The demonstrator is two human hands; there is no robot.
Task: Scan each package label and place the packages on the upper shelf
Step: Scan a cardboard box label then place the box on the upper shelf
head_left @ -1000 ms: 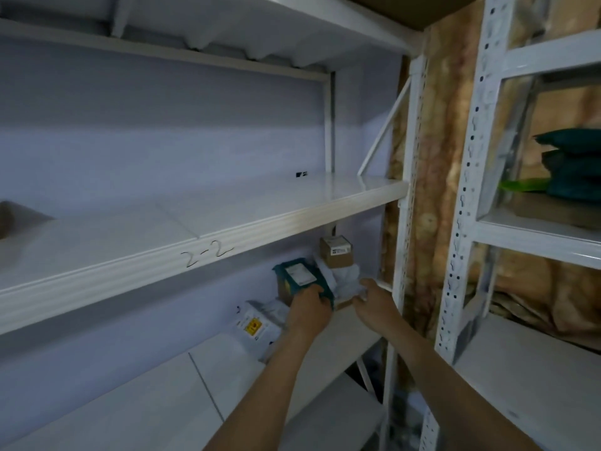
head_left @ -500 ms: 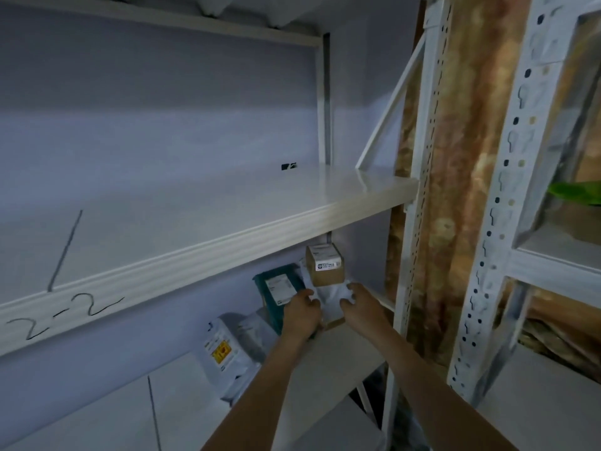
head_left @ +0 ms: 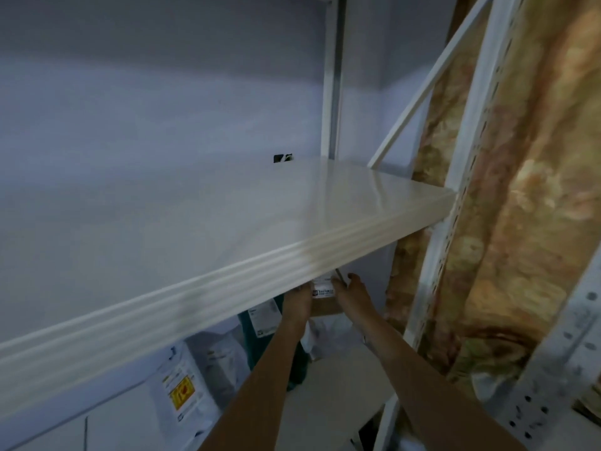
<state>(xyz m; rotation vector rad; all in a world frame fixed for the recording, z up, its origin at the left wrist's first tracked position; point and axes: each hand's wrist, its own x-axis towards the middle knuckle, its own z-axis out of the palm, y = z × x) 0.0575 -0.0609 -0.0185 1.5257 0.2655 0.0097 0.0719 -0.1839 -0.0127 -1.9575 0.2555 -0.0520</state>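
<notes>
A small brown cardboard box [head_left: 325,302] with a white label sits just under the front edge of the upper shelf [head_left: 227,278]. My left hand [head_left: 297,302] grips its left side and my right hand [head_left: 353,296] grips its right side. The shelf edge hides the box's top and my fingertips. A teal package [head_left: 260,320] with a white label stands to the left, behind my left hand. Under the box a white poly bag [head_left: 328,336] lies on the lower shelf [head_left: 341,385].
Further left on the lower shelf stand a white bag with a yellow and red sticker [head_left: 182,392] and a grey bag [head_left: 221,356]. White perforated uprights [head_left: 455,222] rise at the right, with a patterned curtain [head_left: 536,190] behind them.
Both hands left the teal package and white bag and took hold of the brown box. The camera moved closer and tilted up, so the upper shelf now covers the box's top.
</notes>
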